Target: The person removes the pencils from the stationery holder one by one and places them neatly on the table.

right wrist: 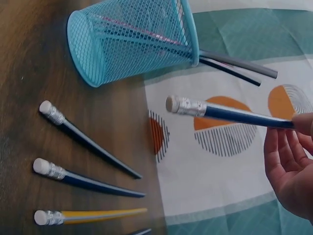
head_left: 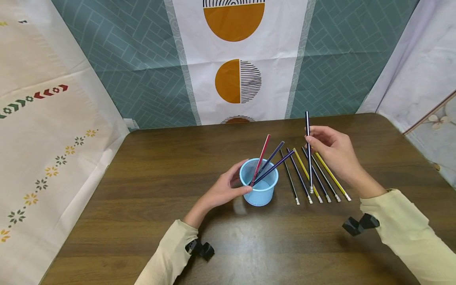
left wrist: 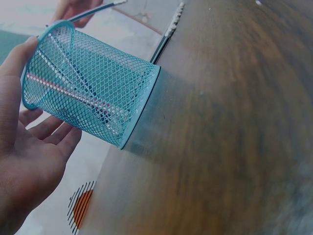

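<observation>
My left hand [head_left: 223, 189] holds a light blue mesh pencil cup [head_left: 260, 197] by its side and rim, the thumb at the near edge. The cup stands upright on the table. A red pencil [head_left: 263, 152] and two dark blue pencils [head_left: 281, 161] lean inside it. To the right, my right hand [head_left: 336, 152] pinches a dark blue pencil [right wrist: 239, 115] between thumb and fingers. That pencil is raised above the table, its eraser end down in the head view. Beneath it lie several dark and yellow pencils [head_left: 329, 171] in a row, erasers towards me.
The brown wooden table [head_left: 153, 178] bears the cup and the pencil row. Behind it hangs a green and white curtain [head_left: 142, 79] with orange half circles. A cream patterned cloth [head_left: 53, 138] hangs at left, a pale one [head_left: 420, 71] at right.
</observation>
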`<state>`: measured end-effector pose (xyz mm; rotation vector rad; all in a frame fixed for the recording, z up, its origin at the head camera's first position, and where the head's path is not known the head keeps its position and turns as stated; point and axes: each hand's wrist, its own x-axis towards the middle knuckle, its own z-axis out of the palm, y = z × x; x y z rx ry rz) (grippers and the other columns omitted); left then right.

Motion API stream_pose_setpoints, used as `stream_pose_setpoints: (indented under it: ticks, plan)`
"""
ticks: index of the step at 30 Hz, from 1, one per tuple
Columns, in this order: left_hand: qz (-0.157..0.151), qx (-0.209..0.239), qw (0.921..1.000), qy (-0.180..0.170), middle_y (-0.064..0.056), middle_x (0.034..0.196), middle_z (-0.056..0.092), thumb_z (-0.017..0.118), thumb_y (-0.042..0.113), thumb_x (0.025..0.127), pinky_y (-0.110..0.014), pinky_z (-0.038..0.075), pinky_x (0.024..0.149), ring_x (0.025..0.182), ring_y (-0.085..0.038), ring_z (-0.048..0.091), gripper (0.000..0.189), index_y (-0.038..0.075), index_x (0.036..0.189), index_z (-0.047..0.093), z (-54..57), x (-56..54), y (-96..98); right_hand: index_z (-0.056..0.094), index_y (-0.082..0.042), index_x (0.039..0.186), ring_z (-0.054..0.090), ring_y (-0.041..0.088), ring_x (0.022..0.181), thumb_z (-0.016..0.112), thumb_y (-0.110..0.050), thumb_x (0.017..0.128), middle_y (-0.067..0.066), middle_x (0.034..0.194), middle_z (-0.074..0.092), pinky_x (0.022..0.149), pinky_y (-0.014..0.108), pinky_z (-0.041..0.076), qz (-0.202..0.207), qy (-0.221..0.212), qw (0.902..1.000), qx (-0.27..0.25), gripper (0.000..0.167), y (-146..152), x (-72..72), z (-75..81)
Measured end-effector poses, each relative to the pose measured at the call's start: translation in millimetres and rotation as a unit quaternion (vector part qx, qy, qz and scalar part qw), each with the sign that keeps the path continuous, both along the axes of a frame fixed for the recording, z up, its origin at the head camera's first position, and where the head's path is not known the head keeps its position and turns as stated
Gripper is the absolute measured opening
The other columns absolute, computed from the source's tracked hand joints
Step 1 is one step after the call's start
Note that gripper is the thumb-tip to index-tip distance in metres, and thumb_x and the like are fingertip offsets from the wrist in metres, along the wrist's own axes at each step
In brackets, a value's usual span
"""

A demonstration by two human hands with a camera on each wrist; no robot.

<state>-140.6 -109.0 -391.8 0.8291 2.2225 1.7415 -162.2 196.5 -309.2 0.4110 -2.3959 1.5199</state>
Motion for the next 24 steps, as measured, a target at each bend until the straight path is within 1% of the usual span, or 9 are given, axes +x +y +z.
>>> stream_pose_setpoints:
  ticks: [5,7,11,13,19,24]
  plan:
    - [-0.002,0.008,1.0,-0.001,-0.011,0.145,0.042,0.072,0.024,0.089,-0.036,0.039,0.104,0.13,-0.026,0.045,0.076,0.011,0.151,0.031,0.0,0.1,-0.5,0.061,0.005,0.119,0.06,0.013,0.073,0.062,-0.012,0.096,-0.002,0.091,0.063,0.064,0.015,0.051,-0.012,-0.025,0.9991,0.033,0.029,3,-4.8,-5.0]
    - [-0.002,0.012,0.9999,-0.002,-0.012,0.145,0.042,0.072,0.022,0.089,-0.036,0.038,0.105,0.13,-0.025,0.044,0.075,0.01,0.15,0.031,-0.3,0.0,-0.5,0.061,0.005,0.12,0.059,0.012,0.074,0.062,-0.013,0.096,0.004,0.093,0.063,0.063,0.014,0.05,-0.02,-0.032,0.9982,0.047,0.03,5,-7.1,-7.3]
    - [0.001,0.014,0.9999,-0.006,-0.011,0.145,0.042,0.072,0.014,0.088,-0.034,0.037,0.106,0.131,-0.024,0.044,0.074,0.01,0.15,0.032,-1.2,-0.5,0.2,0.061,0.006,0.122,0.056,0.004,0.075,0.061,-0.015,0.097,0.015,0.099,0.063,0.062,0.012,0.048,-0.036,-0.04,0.9964,0.067,0.033,9,-11.7,-12.3]
    - [0.001,0.013,0.9999,-0.006,-0.011,0.145,0.042,0.072,0.014,0.088,-0.034,0.037,0.106,0.131,-0.024,0.044,0.075,0.01,0.15,0.031,-0.9,-0.4,0.2,0.061,0.007,0.123,0.055,0.002,0.075,0.061,-0.015,0.097,0.018,0.102,0.063,0.061,0.011,0.047,-0.043,-0.043,0.9954,0.074,0.034,12,-14.3,-15.6]
    - [0.0,0.011,0.9999,-0.006,-0.011,0.145,0.042,0.072,0.016,0.088,-0.034,0.037,0.105,0.131,-0.024,0.044,0.075,0.011,0.151,0.031,-0.3,-0.1,0.2,0.06,0.008,0.123,0.053,-0.003,0.078,0.061,-0.015,0.097,0.02,0.105,0.064,0.062,0.01,0.045,-0.054,-0.052,0.9939,0.08,0.035,21,-24.3,-26.2]
    - [-0.001,0.014,0.9999,-0.005,-0.011,0.145,0.042,0.072,0.018,0.088,-0.035,0.037,0.105,0.131,-0.025,0.044,0.075,0.011,0.151,0.031,-0.7,-0.4,0.1,0.059,0.009,0.123,0.054,0.0,0.077,0.06,-0.016,0.097,0.022,0.106,0.064,0.06,0.014,0.047,-0.042,-0.071,0.9929,0.085,0.035,30,-31.2,-32.9]
